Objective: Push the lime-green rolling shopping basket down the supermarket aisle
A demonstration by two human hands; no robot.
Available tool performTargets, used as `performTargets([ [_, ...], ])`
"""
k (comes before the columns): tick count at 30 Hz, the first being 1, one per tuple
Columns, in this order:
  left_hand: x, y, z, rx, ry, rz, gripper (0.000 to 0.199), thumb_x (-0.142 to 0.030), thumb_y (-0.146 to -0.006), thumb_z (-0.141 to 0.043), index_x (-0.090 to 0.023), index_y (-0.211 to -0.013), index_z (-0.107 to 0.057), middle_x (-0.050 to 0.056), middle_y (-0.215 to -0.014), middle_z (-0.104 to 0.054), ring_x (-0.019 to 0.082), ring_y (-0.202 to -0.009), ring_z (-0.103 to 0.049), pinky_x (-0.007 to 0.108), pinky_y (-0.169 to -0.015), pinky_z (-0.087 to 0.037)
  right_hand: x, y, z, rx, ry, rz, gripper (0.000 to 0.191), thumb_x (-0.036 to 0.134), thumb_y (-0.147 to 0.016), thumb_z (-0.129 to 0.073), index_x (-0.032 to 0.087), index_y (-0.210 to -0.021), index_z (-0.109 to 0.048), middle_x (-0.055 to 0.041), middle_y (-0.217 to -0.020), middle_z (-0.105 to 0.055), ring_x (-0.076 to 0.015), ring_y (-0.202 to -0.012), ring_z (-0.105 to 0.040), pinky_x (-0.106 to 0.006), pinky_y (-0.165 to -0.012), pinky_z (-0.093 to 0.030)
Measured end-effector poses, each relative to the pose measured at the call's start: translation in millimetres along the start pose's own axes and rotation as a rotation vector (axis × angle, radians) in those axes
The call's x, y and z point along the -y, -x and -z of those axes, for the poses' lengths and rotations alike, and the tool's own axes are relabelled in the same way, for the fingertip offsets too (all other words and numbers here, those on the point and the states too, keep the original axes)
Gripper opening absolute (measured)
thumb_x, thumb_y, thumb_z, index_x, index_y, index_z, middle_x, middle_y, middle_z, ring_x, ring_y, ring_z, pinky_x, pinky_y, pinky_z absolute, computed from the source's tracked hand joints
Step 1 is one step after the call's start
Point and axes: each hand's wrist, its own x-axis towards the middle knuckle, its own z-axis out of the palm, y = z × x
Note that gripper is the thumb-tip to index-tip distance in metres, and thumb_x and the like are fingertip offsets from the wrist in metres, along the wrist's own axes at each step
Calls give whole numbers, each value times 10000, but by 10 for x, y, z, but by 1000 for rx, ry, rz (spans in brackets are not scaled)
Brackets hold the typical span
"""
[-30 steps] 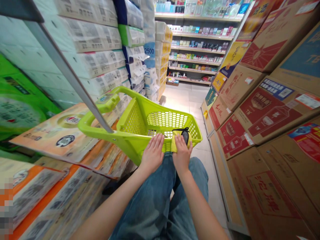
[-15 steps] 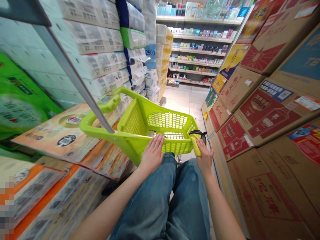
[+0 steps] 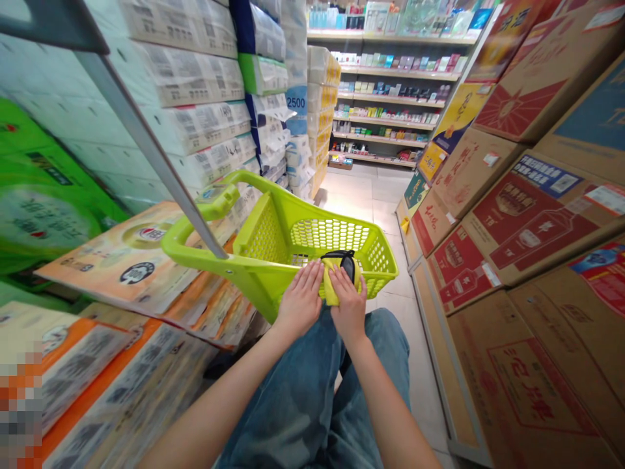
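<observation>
A lime-green shopping cart basket [image 3: 371, 284] with perforated walls stands in front of my knees. My left hand [image 3: 301, 301] lies on its near rim, fingers stretched out side by side and the palm facing down. Right beside it, my right hand [image 3: 347, 301] presses a yellow cloth with black parts [image 3: 333, 286] against the same rim, its fingers laid over the fabric. The cloth's black edge stands up above the rim. The two hands are close together, and the cloth's underside is hidden. Through the holes of the basket, the pale floor shows.
Stacked cartons [image 3: 537, 228] wall the right side. On the left are wrapped paper packs [image 3: 195, 71], a green pack [image 3: 43, 189] and a low orange-and-white stack [image 3: 122, 260]. A grey metal pole [image 3: 146, 143] slants down to the cart. Stocked shelves [image 3: 385, 71] stand at the aisle's far end.
My right hand has slid left along the basket's near rim with the cloth, coming close to my left hand. My left hand stays at about the same place on the rim.
</observation>
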Motion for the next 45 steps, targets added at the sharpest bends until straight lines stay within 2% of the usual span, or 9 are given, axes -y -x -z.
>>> performTargets([
  [4,1,-1,1,-10,6,9,585,-285,-999,-308,-67,-1540,-261,80,-1627,-241,198,-1515,-193,366,-1253,-157,-559,106,240,28,48,7,708,28,-760,-407,288,-1413,-493,-27,-1469,-539,-175,-1387,-468,-472,-1214,-113],
  [11,-18,0,-1,-24,32,27,615,-392,-1020,-303,-72,-1543,-254,85,-1626,-243,206,-1515,-194,370,-1253,-165,-1329,182,476,-95,48,-352,721,49,-692,-381,297,-1343,-567,-47,-1415,-591,-208,-1367,-492,-557,-1167,-193],
  [15,-21,4,16,-21,36,24,651,-402,-1004,-342,-67,-1551,-226,97,-1627,-241,218,-1517,-186,374,-1251,-173,-973,63,295,-177,92,-439,719,55,-690,-406,274,-1358,-559,-74,-1416,-587,-254,-1380,-470,-614,-1164,-135],
  [23,-13,10,13,4,22,14,678,-359,-961,-424,-73,-1547,-242,101,-1626,-248,225,-1520,-174,385,-1258,-159,12,-78,-30,11,1,-105,739,13,-715,-414,243,-1411,-504,-47,-1473,-531,-190,-1414,-427,-464,-1211,-130],
  [28,-13,9,6,-12,26,20,636,-391,-1007,-338,-70,-1547,-239,91,-1628,-240,213,-1518,-182,379,-1253,-177,-489,88,194,22,76,4,723,24,-756,-410,286,-1426,-477,-27,-1471,-536,-174,-1387,-467,-475,-1219,-82],
  [33,-14,6,-19,-24,34,27,607,-375,-1024,-296,-73,-1547,-241,87,-1624,-249,209,-1517,-184,377,-1254,-172,-1248,271,425,-79,75,-217,720,41,-714,-391,256,-1386,-535,-66,-1444,-561,-202,-1391,-467,-484,-1169,-239],
  [36,-18,7,-28,-27,37,27,602,-370,-1026,-288,-68,-1545,-245,89,-1622,-251,208,-1517,-184,377,-1256,-166,-1348,268,443,-114,17,-335,723,62,-689,-385,242,-1368,-559,-83,-1438,-564,-219,-1397,-459,-483,-1119,-327],
  [40,-25,7,-26,-30,38,29,601,-348,-1018,-295,-62,-1544,-244,90,-1624,-246,208,-1518,-178,380,-1257,-167,-906,142,292,-174,72,-425,737,60,-677,-401,246,-1374,-551,-82,-1457,-543,-246,-1402,-450,-559,-1156,-221],
  [45,-24,6,-10,-6,36,19,652,-269,-945,-397,-50,-1541,-248,117,-1622,-249,228,-1518,-183,395,-1257,-171,-73,-53,18,0,-5,-219,756,27,-665,-410,258,-1372,-547,-35,-1460,-544,-208,-1412,-434,-510,-1191,-144],
])
